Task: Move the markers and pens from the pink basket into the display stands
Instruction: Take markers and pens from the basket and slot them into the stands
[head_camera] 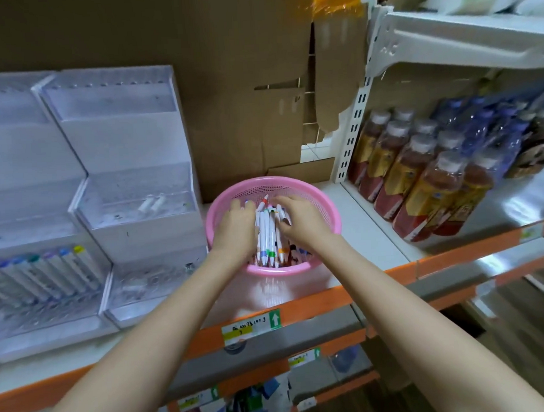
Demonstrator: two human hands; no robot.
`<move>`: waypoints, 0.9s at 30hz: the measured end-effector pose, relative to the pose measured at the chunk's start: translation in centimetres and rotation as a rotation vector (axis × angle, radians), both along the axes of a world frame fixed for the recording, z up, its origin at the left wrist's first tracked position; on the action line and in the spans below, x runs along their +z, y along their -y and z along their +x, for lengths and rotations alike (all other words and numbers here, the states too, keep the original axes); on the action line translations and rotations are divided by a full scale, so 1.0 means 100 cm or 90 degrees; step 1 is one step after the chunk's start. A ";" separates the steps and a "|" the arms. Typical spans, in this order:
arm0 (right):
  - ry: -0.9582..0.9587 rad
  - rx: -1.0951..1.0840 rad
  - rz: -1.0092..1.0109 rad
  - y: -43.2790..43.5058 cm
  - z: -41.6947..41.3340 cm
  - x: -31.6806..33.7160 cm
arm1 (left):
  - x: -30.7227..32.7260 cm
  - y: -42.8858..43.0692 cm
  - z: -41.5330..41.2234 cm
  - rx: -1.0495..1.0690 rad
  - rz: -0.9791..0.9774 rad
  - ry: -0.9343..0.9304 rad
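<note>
The mesh basket [322, 203] around the fingers [236, 207] was pink. The markers [267, 231] between the fingers were white with green, blue and orange bands.

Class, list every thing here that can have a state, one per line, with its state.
Pink basket, standing on the shelf.
Markers, bundled in the basket.
Left hand, in the basket against the bundle, grip unclear.
Right hand, pinching a marker.
Left display stand, front tier holds a row of markers.
Right display stand, two white pieces on its middle tier.
Bottles, capped.
</note>
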State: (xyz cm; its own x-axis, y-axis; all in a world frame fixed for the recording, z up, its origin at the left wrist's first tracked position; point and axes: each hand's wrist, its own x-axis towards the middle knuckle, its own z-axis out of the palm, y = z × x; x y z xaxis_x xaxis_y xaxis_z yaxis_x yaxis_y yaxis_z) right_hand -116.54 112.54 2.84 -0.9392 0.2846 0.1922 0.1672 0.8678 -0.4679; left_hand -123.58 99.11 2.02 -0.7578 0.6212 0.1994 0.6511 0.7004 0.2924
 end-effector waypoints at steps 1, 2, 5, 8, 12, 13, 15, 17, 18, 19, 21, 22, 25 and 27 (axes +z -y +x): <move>0.001 -0.003 -0.004 0.000 0.001 0.000 | 0.000 0.001 0.000 -0.004 0.015 0.014; 0.002 -0.012 -0.008 0.000 0.002 0.000 | 0.001 0.001 0.000 -0.003 0.023 0.025; 0.037 -0.063 0.006 -0.001 0.006 0.001 | 0.002 0.003 0.001 0.031 0.005 0.034; 0.129 -0.129 0.041 -0.001 0.008 0.002 | 0.005 0.002 0.003 0.057 -0.016 0.036; 0.143 -0.144 0.057 0.001 0.009 0.006 | 0.011 0.001 0.004 0.063 -0.033 0.055; 0.134 -0.138 0.048 0.001 0.008 0.005 | 0.012 0.001 0.004 0.066 -0.033 0.064; 0.116 -0.110 0.012 0.004 0.007 0.005 | 0.013 0.002 0.005 0.072 -0.024 0.078; 0.113 -0.084 0.006 0.005 0.005 0.005 | 0.016 0.004 0.007 0.077 -0.006 0.094; 0.114 -0.078 0.009 0.005 0.005 0.005 | 0.018 0.005 0.007 0.081 0.005 0.107; 0.107 -0.075 0.006 0.005 0.006 0.005 | 0.019 0.005 0.007 0.086 0.009 0.119; 0.081 -0.077 -0.035 0.004 0.009 0.007 | 0.020 0.005 0.007 0.087 0.021 0.136; 0.068 -0.081 -0.066 0.004 0.011 0.008 | 0.020 0.005 0.007 0.086 0.031 0.142; 0.033 -0.078 -0.125 0.004 0.015 0.008 | 0.019 0.005 0.006 0.072 0.131 0.169; -0.006 -0.060 -0.124 0.006 0.014 0.008 | 0.019 0.007 0.007 0.053 0.216 0.179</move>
